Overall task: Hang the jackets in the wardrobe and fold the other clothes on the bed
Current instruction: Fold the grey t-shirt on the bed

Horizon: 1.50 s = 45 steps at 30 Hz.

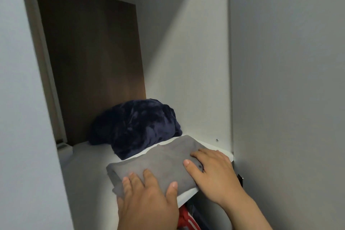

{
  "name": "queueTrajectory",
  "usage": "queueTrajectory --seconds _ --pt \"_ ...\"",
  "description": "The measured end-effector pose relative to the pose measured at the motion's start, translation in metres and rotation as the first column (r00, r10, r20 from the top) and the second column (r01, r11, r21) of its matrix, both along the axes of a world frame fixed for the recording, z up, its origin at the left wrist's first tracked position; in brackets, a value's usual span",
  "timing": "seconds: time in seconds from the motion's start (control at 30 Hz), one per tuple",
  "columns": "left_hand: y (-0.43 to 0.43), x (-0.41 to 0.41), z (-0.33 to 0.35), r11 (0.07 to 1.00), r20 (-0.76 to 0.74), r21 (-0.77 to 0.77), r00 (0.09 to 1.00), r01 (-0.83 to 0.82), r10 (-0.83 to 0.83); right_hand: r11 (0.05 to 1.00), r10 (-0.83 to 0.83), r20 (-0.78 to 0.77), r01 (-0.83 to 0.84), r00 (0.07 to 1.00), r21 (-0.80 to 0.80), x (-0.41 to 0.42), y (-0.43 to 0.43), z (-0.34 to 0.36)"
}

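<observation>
Found folded grey garment [153, 158] lying on wardrobe shelf [87, 166] at front edge, just in front of navy fleece bundle [136, 123]. Noted left hand [147, 200] and right hand [214, 172] apart, both flat on garment, fingers straight, gripping nothing. Glimpsed red striped garment [186, 218] below shelf. Judged late stage: one item folded, apparently stowed. Cannot confirm bed or remaining clothes; out of view.

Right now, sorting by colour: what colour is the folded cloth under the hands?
The folded cloth is plain grey; head view.
</observation>
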<state>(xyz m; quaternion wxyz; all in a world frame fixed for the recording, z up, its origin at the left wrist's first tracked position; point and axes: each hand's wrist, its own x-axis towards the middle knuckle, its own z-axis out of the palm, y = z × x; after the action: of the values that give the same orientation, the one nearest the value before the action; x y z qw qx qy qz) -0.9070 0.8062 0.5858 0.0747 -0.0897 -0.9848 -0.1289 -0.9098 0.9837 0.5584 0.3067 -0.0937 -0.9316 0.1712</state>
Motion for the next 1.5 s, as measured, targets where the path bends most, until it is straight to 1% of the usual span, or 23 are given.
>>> queueTrajectory --seconds 0.17,0.33,0.4,0.5,0.6,0.73,0.83,0.93,1.0,1.03,1.1,1.2,1.3,1.4,1.5 --pt "0.015 -0.012 -0.001 0.999 0.062 0.037 0.998 0.025 -0.027 1.0 -0.021 0.053 0.021 0.998 0.011 -0.016 0.013 0.007" --pt "0.028 -0.025 -0.003 0.997 0.053 0.061 0.997 0.052 -0.055 0.999 0.029 0.13 -0.024 0.991 -0.034 -0.035 0.033 0.015" --pt "0.031 -0.029 -0.002 0.995 0.045 0.072 0.996 0.071 -0.074 0.999 0.021 0.119 -0.016 0.993 -0.047 -0.038 0.038 0.015" --pt "0.031 -0.031 -0.002 0.991 0.021 0.095 0.995 0.094 -0.097 0.997 0.003 0.055 0.001 0.998 -0.072 -0.035 0.037 0.014" --pt "0.024 -0.025 -0.008 0.987 -0.086 0.083 0.987 0.14 -0.133 0.995 -0.018 -0.033 0.014 0.999 -0.102 -0.018 0.033 0.006" --pt "0.01 -0.009 -0.017 0.964 -0.258 0.071 0.938 0.255 -0.23 0.995 -0.013 -0.021 0.011 1.0 -0.097 0.023 0.024 -0.014" --pt "-0.003 0.004 -0.027 0.897 -0.324 0.05 0.857 0.44 -0.402 0.998 -0.053 0.015 0.054 0.998 -0.043 0.052 0.015 -0.027" --pt "-0.015 0.022 -0.034 0.772 -0.336 0.031 0.734 0.635 -0.59 0.996 -0.088 0.076 0.087 0.993 0.017 0.081 0.004 -0.033" --pt "-0.022 0.03 -0.037 0.693 -0.358 0.054 0.661 0.719 -0.659 0.99 -0.132 0.127 0.125 0.983 0.059 0.099 -0.004 -0.037" --pt "-0.026 0.035 -0.039 0.664 -0.363 0.032 0.628 0.747 -0.688 0.986 -0.161 0.147 0.151 0.976 0.075 0.108 -0.009 -0.039" --pt "-0.033 0.042 -0.044 0.629 -0.283 -0.019 0.599 0.778 -0.749 0.974 -0.219 0.172 0.205 0.961 0.091 0.126 -0.02 -0.044" --pt "-0.042 0.043 -0.065 0.576 -0.209 0.053 0.573 0.816 -0.792 0.956 -0.292 0.238 0.276 0.926 0.1 0.154 -0.04 -0.054" --pt "-0.059 0.056 -0.077 0.541 -0.149 0.047 0.541 0.84 -0.828 0.933 -0.359 0.299 0.351 0.884 0.082 0.185 -0.066 -0.067" --pt "-0.088 0.064 -0.092 0.489 -0.154 0.079 0.496 0.869 -0.855 0.902 -0.425 0.32 0.426 0.847 0.071 0.211 -0.099 -0.081" --pt "-0.107 0.069 -0.103 0.46 -0.146 0.097 0.47 0.882 -0.87 0.884 -0.453 0.323 0.467 0.831 0.041 0.233 -0.129 -0.091"
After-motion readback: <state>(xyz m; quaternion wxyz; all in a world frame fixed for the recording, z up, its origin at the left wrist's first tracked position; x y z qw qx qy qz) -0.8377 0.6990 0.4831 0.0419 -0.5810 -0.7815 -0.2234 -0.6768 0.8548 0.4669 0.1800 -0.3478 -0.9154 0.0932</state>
